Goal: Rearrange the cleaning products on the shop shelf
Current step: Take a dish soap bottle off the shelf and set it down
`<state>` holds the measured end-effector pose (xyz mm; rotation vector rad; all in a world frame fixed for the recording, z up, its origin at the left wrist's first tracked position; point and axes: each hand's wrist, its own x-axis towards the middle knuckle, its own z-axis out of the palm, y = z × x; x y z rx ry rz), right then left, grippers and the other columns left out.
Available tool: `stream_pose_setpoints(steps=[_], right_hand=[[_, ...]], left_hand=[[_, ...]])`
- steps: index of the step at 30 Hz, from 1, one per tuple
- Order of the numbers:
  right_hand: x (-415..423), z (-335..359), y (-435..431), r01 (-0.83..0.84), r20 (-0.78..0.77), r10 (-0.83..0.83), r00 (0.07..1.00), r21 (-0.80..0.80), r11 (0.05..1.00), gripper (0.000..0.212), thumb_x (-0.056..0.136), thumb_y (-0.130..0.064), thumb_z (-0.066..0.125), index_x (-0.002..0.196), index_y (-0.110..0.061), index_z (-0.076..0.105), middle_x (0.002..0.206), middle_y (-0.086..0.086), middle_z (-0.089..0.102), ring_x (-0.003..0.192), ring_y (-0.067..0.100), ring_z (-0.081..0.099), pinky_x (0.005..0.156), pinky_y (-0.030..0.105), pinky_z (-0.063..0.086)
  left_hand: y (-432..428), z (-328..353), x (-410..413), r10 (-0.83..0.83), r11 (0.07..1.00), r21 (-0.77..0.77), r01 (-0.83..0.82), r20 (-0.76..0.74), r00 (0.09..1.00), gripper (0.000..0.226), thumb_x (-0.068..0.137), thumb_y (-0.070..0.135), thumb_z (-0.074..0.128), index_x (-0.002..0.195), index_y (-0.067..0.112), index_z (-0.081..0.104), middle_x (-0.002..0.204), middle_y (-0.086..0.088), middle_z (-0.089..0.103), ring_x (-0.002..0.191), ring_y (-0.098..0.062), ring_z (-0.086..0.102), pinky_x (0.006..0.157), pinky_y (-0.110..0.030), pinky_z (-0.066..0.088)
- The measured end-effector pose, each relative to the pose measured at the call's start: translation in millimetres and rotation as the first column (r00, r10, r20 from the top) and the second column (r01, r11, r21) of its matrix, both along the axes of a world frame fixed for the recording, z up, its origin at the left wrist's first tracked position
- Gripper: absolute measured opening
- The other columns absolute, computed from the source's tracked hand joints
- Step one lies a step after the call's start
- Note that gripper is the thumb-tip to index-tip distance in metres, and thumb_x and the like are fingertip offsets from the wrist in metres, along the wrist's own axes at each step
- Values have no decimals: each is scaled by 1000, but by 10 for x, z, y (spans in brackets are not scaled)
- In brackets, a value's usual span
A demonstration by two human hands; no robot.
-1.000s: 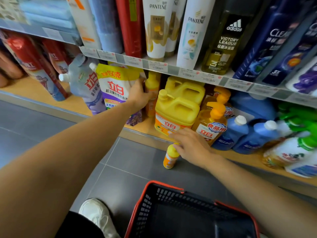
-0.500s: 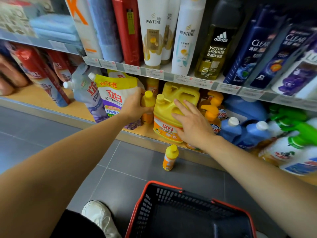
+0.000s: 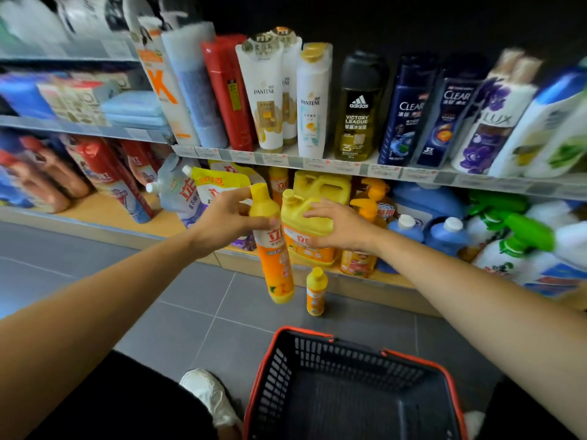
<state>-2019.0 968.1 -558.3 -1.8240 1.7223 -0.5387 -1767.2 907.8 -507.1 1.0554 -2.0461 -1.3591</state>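
The left hand (image 3: 222, 222), earlier resting against the refill pouch (image 3: 216, 188), has drawn a tall yellow bottle (image 3: 272, 246) off the bottom shelf (image 3: 104, 211), while the right hand (image 3: 340, 228) has lifted slightly from the yellow jug (image 3: 305, 223).

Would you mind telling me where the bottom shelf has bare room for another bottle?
Bare wood shows between the red pouches and the spout pouches. From the yellow jug rightwards to the green sprayers, it is crowded.
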Motion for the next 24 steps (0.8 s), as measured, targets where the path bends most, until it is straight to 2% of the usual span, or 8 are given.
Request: stream_pose_setpoints(steps=[4, 7, 10, 13, 16, 19, 21, 24], right_hand=[[82, 197, 340, -21, 367, -5, 930, 67, 998, 63, 82, -27, 81, 139, -20, 56, 143, 5, 56, 134, 17, 49, 109, 33, 42], [196, 255, 672, -98, 550, 10, 835, 130, 987, 58, 83, -13, 78, 136, -21, 54, 131, 4, 63, 121, 9, 60, 98, 28, 52], [303, 224, 933, -28, 503, -16, 864, 79, 996, 69, 76, -14, 85, 133, -30, 50, 126, -6, 63, 115, 6, 62, 95, 24, 54], [308, 126, 1117, 143, 526, -141, 839, 38, 989, 77, 71, -13, 89, 138, -19, 50, 127, 5, 64, 113, 18, 65, 97, 40, 56], [313, -24, 1282, 209, 590, -197, 783, 50, 977, 76, 68, -10, 91, 132, -24, 53, 125, 5, 65, 109, 17, 66, 92, 37, 58], [327, -121, 1391, 214, 600, -208, 773, 62, 975, 70, 68, -9, 91, 115, -42, 52, 118, -6, 65, 104, 7, 66, 83, 21, 58], [305, -140, 1439, 193, 621, -205, 756, 88, 977, 68, 70, -8, 89, 111, -47, 51, 116, -13, 63, 101, -1, 65, 77, 14, 54], [256, -173, 1524, 119, 702, -195, 685, 156, 981, 71, 76, -1, 82, 127, -39, 51, 128, 2, 64, 109, 5, 66, 87, 22, 56]], left_hand=[[358, 156, -38, 77, 995, 78, -69, -110, 991, 44, 73, 33, 86, 110, 15, 69, 98, -13, 78, 96, -53, 68, 81, -68, 54], [554, 188, -142, 149, 982, 136, -128, -161, 976, 39, 79, 26, 84, 110, 8, 68, 96, -11, 78, 92, -45, 72, 79, -64, 58], [721, 138, -250, 254, 946, 258, -193, -229, 940, 43, 81, 28, 82, 112, 2, 66, 97, -14, 77, 95, -31, 76, 71, -38, 64], [860, 32, -363, 269, 930, 317, -185, -244, 932, 20, 91, 29, 73, 104, 15, 71, 99, -6, 78, 96, -24, 75, 73, -30, 61], [918, 33, -441, 267, 939, 298, -169, -326, 907, 14, 99, 30, 63, 109, 24, 70, 98, 4, 77, 87, -9, 73, 67, -22, 56], [918, 65, -438, 212, 966, 222, -133, -385, 898, 27, 100, 24, 59, 127, 22, 64, 118, -2, 74, 105, -17, 70, 79, -29, 58], [937, 66, -427, 135, 982, 172, -71, -394, 909, 31, 98, 27, 57, 126, 18, 66, 121, -4, 73, 111, -22, 68, 87, -34, 57], [977, 75, -440, 11, 988, 145, 51, -396, 918, 33, 96, 28, 55, 126, 16, 65, 119, -4, 74, 112, -18, 68, 84, -27, 55]])
